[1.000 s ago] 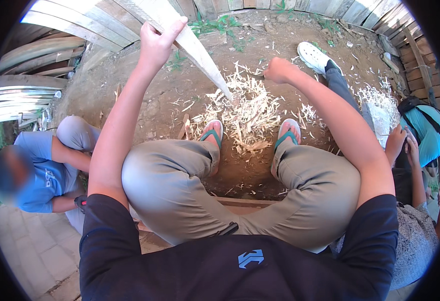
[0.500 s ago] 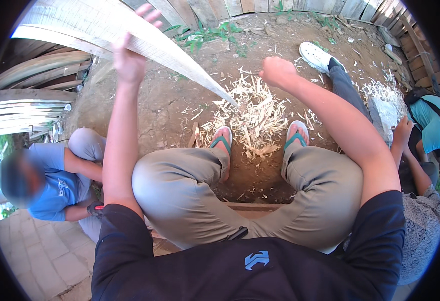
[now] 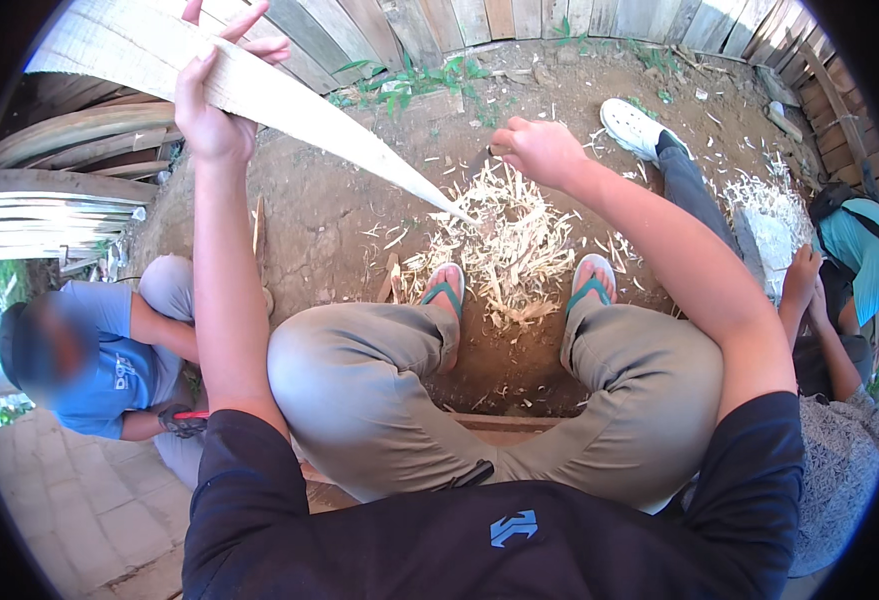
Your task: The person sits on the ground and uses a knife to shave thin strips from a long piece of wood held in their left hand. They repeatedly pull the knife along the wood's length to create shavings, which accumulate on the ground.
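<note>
My left hand [image 3: 216, 122] grips a long pale wooden board [image 3: 299, 108], its thumb on the near face and fingertips showing past the far edge. The board slants from the upper left down to a narrow end among the wood shavings [image 3: 504, 240] between my feet. To the right of it, my right hand [image 3: 542, 152] is closed around the brown handle of a knife-like tool [image 3: 477, 162]. Its dark blade shows only in small part, pointing left over the shavings and apart from the board.
A person in a blue shirt [image 3: 109, 370] crouches at the left beside stacked planks [image 3: 79, 140]. Another person's white shoe [image 3: 629, 128] and leg reach in from the right, where more people sit. A plank fence [image 3: 459, 18] runs along the back.
My left hand has moved left and now wraps the board, which has turned slightly. My right hand has shifted a little left and turned, bringing the tool into sight.
</note>
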Tool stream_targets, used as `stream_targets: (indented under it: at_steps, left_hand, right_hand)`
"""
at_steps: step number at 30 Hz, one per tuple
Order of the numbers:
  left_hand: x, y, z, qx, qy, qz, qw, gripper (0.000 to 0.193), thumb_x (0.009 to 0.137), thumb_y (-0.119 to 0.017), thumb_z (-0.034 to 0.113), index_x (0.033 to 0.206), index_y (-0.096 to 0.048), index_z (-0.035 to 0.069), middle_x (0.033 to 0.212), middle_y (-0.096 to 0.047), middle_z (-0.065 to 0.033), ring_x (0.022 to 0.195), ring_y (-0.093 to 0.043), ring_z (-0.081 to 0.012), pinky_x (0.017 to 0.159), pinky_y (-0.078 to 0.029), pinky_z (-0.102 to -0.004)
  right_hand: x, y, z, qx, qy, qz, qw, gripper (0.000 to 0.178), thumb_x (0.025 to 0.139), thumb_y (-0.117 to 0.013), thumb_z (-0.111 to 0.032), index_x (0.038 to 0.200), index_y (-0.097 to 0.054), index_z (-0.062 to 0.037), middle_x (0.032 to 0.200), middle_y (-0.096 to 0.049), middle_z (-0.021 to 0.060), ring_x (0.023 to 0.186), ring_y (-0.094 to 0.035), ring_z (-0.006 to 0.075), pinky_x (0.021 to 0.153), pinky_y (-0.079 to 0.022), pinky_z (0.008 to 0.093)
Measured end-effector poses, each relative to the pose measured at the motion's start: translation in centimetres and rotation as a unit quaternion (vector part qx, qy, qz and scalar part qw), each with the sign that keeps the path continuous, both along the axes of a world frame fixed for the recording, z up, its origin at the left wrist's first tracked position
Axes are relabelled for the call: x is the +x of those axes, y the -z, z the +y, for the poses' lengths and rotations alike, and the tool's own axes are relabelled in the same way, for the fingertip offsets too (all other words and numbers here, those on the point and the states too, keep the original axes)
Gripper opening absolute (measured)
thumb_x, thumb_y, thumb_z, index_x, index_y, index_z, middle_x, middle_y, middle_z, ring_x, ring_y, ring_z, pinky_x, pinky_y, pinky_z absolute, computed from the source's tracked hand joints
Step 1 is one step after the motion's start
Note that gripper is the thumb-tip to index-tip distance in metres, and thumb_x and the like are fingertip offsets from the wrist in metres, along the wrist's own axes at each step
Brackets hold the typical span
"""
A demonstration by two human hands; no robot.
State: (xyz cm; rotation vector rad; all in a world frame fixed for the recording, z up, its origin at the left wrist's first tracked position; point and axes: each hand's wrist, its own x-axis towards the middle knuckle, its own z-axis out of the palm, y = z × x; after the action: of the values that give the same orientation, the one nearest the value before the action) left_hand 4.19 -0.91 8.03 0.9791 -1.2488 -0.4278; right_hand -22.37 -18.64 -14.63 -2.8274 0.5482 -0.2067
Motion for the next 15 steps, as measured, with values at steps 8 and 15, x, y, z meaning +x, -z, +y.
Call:
stream_targets:
  at_steps: [8,15]
  left_hand:
    - [-0.5,1.6,0.1,-0.053,-0.087,0.065,0.993,0.049,0.099,-0.062,0.02,0.138,-0.046,-0.006,0.106,-0.066,-0.0183,0.093,-0.073,-0.0296,0.078,-0.063,-0.0462]
    - [-2.7,2.0,-0.6,-0.117,-0.139,0.108,0.977,0.03,0.093,-0.072,0.017,0.109,-0.06,-0.005,0.094,-0.067,-0.0147,0.078,-0.074,-0.0284,0.067,-0.063,-0.0404]
  right_hand:
    - [0.5,-7.9,-0.1,0.004,-0.035,-0.072,0.997,0.032,0.086,-0.079,-0.028,0.11,-0.063,-0.013,0.091,-0.073,0.0109,0.092,-0.073,0.0319,0.078,-0.057,0.0455]
    - [1.1,-15.3,2.1,0.064,0.025,-0.263,0.962,0.039,0.092,-0.075,-0.041,0.105,-0.059,-0.0079,0.074,-0.062,0.0076,0.068,-0.062,0.027,0.063,-0.048,0.0405]
